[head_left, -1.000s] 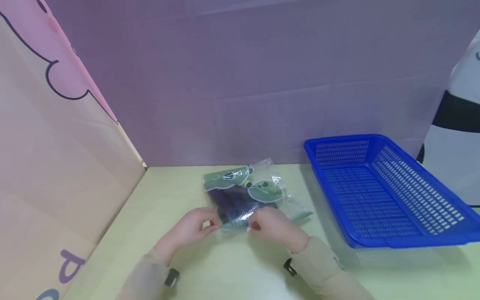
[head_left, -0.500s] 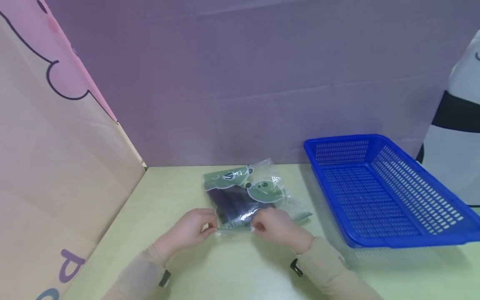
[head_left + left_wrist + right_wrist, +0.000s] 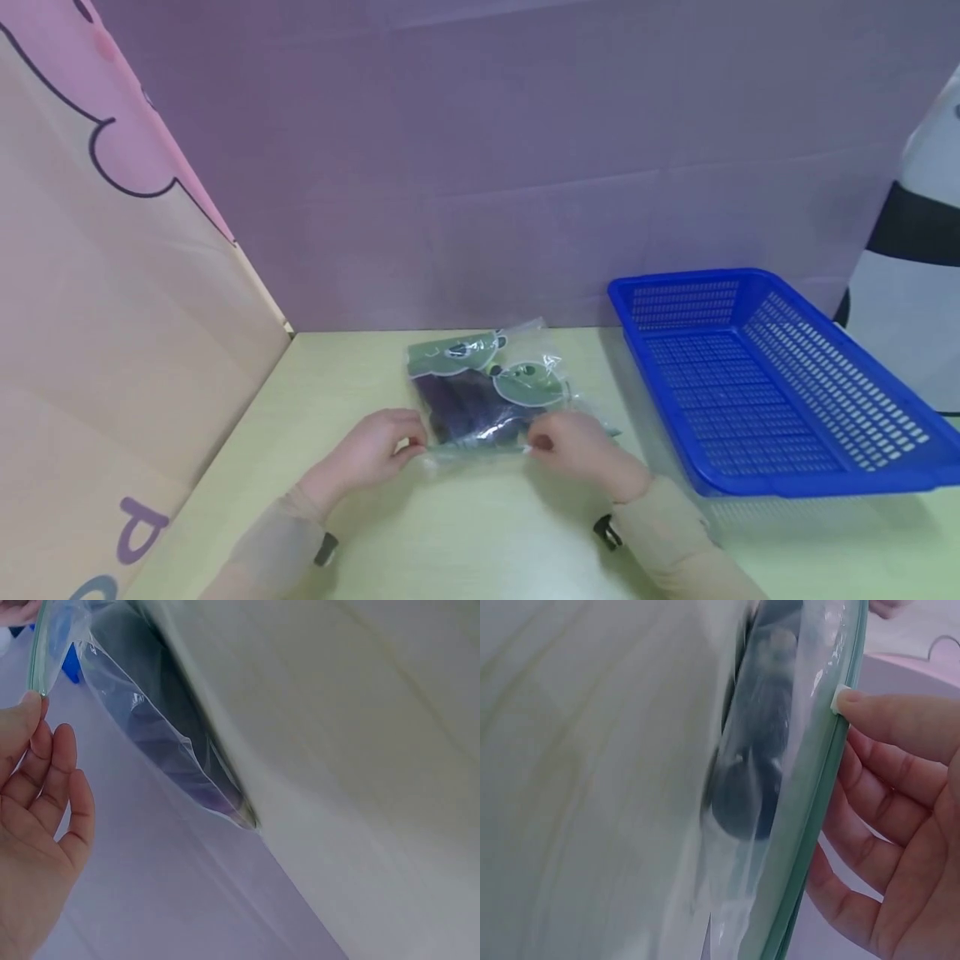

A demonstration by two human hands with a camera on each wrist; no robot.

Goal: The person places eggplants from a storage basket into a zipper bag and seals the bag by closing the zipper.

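Observation:
A clear zip bag (image 3: 528, 383) with green cartoon-animal prints lies on the table, with something dark and folded (image 3: 468, 400) inside. My left hand (image 3: 371, 450) pinches the left end of its near edge between thumb and fingers. In the left wrist view the green zip strip (image 3: 37, 656) rises from that pinch. Farther right along the same edge is my right hand (image 3: 585, 450). Close up in the right wrist view, its thumb presses a small white slider (image 3: 838, 698) on the strip, fingers curled behind. What the dark content is cannot be made out.
A blue perforated plastic basket (image 3: 693, 467) stands to the right of the bag, past my right hand. Behind the pale table (image 3: 465, 533) hangs a purple cloth backdrop (image 3: 450, 167); a light printed panel (image 3: 112, 333) borders the left side.
My right hand has slid rightward along the bag's near edge, away from the left hand. The left hand has shifted slightly left, still pinching its end. The basket stays put.

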